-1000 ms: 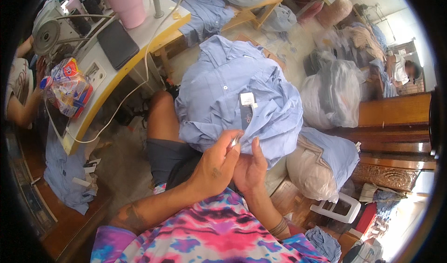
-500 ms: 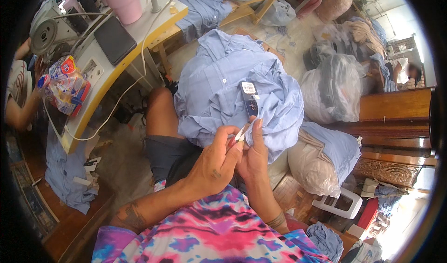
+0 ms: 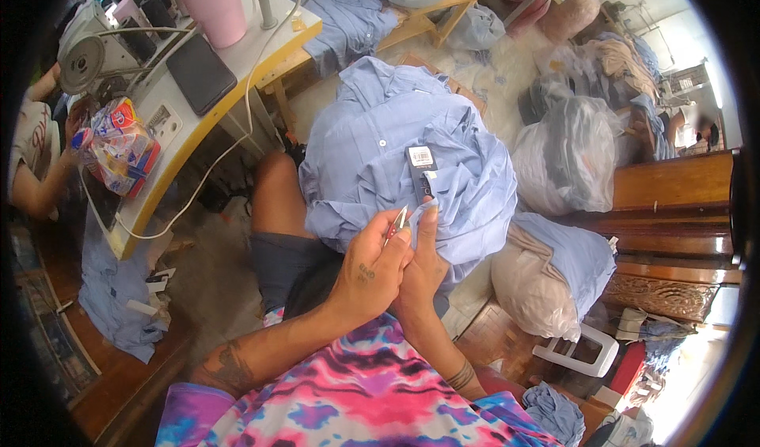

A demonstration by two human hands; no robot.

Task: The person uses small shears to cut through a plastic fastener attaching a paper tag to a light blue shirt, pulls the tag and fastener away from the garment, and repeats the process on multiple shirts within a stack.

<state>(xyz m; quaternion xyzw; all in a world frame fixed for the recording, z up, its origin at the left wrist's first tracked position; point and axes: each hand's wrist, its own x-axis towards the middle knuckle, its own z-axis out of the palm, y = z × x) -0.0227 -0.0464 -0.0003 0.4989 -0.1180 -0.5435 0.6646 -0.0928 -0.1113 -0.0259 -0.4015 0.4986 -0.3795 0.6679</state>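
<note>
A light blue button shirt (image 3: 356, 154) lies bunched across my lap, with a dark hang tag (image 3: 421, 166) on top of it. My left hand (image 3: 368, 269) is closed around a small pointed metal cutting tool with a red part (image 3: 396, 225), probably thread snips. Its tip points up, just left of the shirt's edge. My right hand (image 3: 421, 269) pinches a fold of the shirt under its raised thumb, below the tag. Both hands touch each other at the near side of the cloth.
To the left, a sewing table (image 3: 194, 134) carries a phone (image 3: 201, 71), a pink cup (image 3: 212, 8) and a sewing machine (image 3: 99, 55). A co-worker's arm (image 3: 47, 182) reaches in there. Bagged garments (image 3: 566, 154) and a white plastic stool (image 3: 582, 352) stand to the right.
The tool has tipped more upright and moved slightly left, away from the pinched cloth. My right thumb has shifted a little left, and the hang tag's lower end has turned.
</note>
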